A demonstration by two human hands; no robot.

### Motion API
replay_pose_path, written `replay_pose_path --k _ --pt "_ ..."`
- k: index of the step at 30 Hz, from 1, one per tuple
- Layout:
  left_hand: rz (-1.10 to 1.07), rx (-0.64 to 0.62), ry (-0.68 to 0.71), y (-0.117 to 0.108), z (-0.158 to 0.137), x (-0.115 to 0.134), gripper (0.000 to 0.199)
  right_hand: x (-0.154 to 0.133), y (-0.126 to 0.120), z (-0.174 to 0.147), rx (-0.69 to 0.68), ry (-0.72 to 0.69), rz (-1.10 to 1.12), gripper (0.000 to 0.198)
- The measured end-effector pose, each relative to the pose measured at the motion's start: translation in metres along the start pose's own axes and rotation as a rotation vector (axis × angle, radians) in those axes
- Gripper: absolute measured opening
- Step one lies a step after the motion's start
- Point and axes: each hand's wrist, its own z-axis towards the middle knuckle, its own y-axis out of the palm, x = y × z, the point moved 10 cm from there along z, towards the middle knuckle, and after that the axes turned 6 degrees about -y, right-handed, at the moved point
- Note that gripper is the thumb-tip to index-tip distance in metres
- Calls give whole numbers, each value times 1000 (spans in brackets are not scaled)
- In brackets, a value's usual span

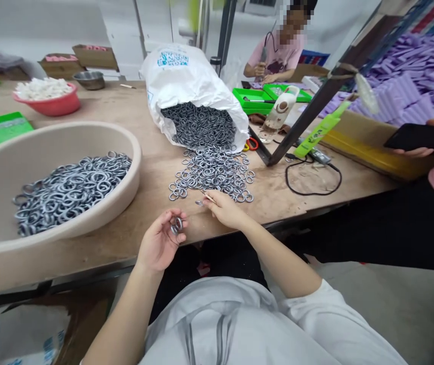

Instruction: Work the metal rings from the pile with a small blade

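My left hand (165,238) is turned palm up near the table's front edge, its fingers curled around a few grey rings (176,226). Just to the right, my right hand (222,208) pinches a thin, pointed stick-like tool (209,198); its exact kind is not plain. Close to those fingertips is a single ring (199,203). Beyond both hands lies a loose pile of grey rings (212,170). It spills from the mouth of a white sack (186,76) lying on its side, with more rings inside.
At left stands a large beige tub (131,177) holding many rings. Behind it are a red bowl (59,105) of white pieces and a green tray (2,132). A dark metal post (304,114) and black cable (311,193) are at right. A person holds a phone (424,139); another sits opposite.
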Motion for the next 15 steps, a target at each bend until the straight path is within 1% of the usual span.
replay_pose_path --k 2,3,5,8,10,13,15 --pt "49 -18 -31 9 2 -3 24 3 0 -9 -8 53 233 17" --pt "101 -20 -11 12 4 -3 25 2 1 -13 -21 63 310 17" --pt "272 -17 97 19 6 2 28 -6 0 -21 -41 36 359 17" --pt "632 -28 313 34 3 11 28 -25 -7 -28 -42 -72 244 22" --pt "845 -55 410 44 -1 11 26 -34 -11 -31 -15 -120 141 23" --pt "1032 -58 492 52 -5 11 25 -38 -15 -32 48 -131 67 22" --pt "1074 -33 523 54 -6 12 27 -36 -15 -31 84 -115 77 22"
